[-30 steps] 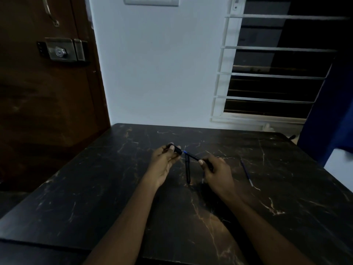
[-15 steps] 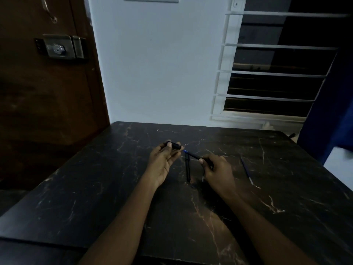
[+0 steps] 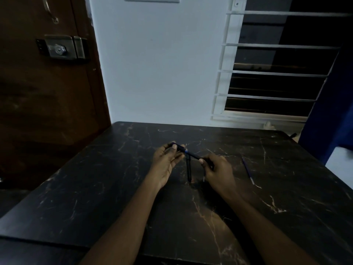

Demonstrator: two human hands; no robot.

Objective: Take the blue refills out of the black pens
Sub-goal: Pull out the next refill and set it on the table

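Note:
Above the middle of the dark marble table (image 3: 114, 188), both hands hold one black pen (image 3: 193, 155). My left hand (image 3: 167, 161) pinches its short upper section near a blue ring. My right hand (image 3: 217, 171) grips the other end of the barrel. A second black pen (image 3: 189, 170) lies on the table between the hands, pointing toward me. A loose blue refill (image 3: 247, 170) lies on the table to the right of my right hand.
A brown door with a metal lock (image 3: 63, 47) stands at the left. A white wall and a barred window (image 3: 271, 73) are behind the table. A dark blue curtain (image 3: 334, 111) hangs at the right edge.
The left hand's pen section pulled a little apart from the barrel half a second ago and now sits against it again. The pen and refill lying on the table have not moved.

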